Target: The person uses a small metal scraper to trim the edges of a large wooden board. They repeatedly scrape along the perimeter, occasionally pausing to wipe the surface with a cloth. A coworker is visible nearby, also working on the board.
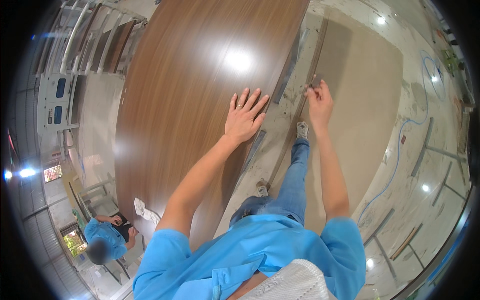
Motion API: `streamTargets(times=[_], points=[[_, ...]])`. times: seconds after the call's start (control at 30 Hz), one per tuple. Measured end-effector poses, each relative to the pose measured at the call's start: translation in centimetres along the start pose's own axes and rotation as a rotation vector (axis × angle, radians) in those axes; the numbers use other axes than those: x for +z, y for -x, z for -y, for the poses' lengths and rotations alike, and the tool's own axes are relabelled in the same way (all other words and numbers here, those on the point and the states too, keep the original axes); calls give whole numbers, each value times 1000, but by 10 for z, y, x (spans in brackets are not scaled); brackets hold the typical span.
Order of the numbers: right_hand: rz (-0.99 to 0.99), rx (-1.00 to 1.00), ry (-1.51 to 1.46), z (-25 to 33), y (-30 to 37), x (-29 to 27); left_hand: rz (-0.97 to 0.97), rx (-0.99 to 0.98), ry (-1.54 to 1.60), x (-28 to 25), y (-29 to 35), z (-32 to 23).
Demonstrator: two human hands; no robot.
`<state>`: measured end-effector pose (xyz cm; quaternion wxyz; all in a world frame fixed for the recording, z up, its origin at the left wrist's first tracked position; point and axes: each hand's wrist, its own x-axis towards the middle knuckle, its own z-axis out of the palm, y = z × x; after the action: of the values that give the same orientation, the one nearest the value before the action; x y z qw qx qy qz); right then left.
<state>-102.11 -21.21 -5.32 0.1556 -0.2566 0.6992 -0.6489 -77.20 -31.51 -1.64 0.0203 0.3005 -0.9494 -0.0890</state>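
My left hand [243, 118] lies flat with spread fingers on a large wood-grain panel [185, 100], close to its right edge; a ring shows on one finger. The panel's brown face is glossy and reflects a bright lamp. Away from the panel's edge, to the right, my right hand [320, 105] pinches a small dark grey flat piece [317, 80] between thumb and fingers. Its exact kind is too small to make out. It is held apart from the panel, above a large beige board [370, 95] at floor level.
A crumpled white cloth [145, 210] rests on the panel's near left part. At lower left, a person in a blue shirt [107, 239] holds something dark. Racks with boards [105, 42] stand far left. A blue hose [398, 155] and metal bars [424, 145] lie on the right floor.
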Motion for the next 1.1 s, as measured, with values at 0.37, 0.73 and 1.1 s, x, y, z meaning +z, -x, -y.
streamTargets(times=[0.37, 0.73, 1.1], points=[[100, -470, 455, -60, -415, 85, 14, 1, 74, -12, -207, 1], [501, -736, 532, -67, -358, 73, -166, -626, -23, -38, -130, 144], [505, -720, 784, -25, -291, 58, -245, -668, -35, -27, -107, 161]])
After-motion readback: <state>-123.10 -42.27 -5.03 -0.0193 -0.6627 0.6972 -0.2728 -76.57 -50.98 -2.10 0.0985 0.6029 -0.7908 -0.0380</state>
